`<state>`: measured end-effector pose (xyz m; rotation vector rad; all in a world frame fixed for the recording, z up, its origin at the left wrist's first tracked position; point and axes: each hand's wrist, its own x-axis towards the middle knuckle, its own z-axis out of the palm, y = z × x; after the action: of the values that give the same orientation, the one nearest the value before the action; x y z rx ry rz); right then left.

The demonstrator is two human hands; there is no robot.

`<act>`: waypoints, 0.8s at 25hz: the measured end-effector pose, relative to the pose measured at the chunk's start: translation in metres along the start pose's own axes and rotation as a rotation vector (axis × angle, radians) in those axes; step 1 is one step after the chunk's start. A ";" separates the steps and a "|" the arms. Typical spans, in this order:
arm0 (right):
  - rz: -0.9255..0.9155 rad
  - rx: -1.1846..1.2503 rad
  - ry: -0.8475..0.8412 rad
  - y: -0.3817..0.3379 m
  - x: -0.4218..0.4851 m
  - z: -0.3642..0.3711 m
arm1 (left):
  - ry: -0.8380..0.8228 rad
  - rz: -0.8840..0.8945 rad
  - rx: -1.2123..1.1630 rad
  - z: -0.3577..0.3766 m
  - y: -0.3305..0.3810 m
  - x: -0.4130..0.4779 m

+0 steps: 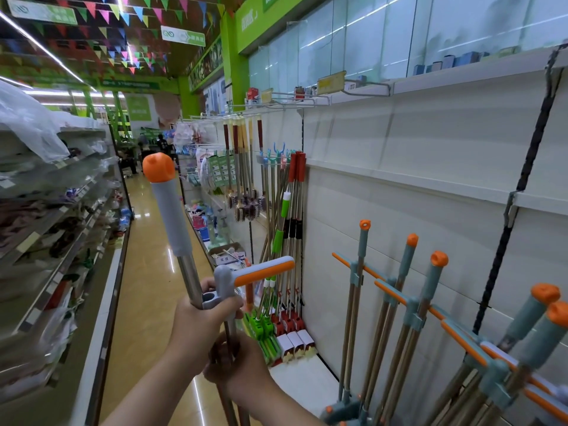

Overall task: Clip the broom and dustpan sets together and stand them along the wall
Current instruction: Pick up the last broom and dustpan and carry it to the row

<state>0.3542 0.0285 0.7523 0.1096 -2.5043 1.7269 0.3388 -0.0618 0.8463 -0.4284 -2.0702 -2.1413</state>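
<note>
Your left hand (pixel 199 324) is clenched round the broom pole (pixel 188 279) and the neck of the dustpan handle (pixel 261 270), gripping both together at mid-frame. Your right hand (pixel 238 373) sits just below it, fingers curled round the two poles lower down, touching the left hand. The broom pole tilts up and to the left, with a grey grip (pixel 170 216) topped by an orange cap (pixel 158 167). The dustpan handle is a grey and orange T-bar pointing right. Its clip ring (pixel 209 298) sits right against the broom pole and the ring looks empty, pole beside it not in it. The lower ends of both poles run out of frame, so the heads cannot be seen.

Clipped sets (pixel 412 305) lean in a row on the right against the white wall panel (pixel 430 155), orange caps up and orange T-bars sticking out left. The nearest ones at the bottom right are blurred. Their feet rest on the white base shelf (pixel 301 382).

Further along the panel stands a bunch of red and green mops (pixel 292 229), with brushes (pixel 242 207) hanging beyond them. Stocked shelving (pixel 61 210) runs down the left side of a shiny tan floor (pixel 153 272), and coloured bunting (pixel 123 16) hangs overhead
</note>
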 end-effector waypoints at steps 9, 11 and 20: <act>0.081 0.121 0.058 0.011 0.023 0.004 | 0.007 -0.062 -0.046 0.011 0.002 0.009; 0.099 0.193 0.058 0.008 0.026 0.003 | -0.060 -0.117 -0.049 0.007 0.007 0.012; -0.041 0.147 0.147 0.003 0.028 0.008 | 0.055 -0.159 -0.027 0.005 0.008 0.027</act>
<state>0.3257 0.0220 0.7503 0.0423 -2.2573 1.8296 0.3156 -0.0542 0.8621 -0.2110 -2.1133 -2.2423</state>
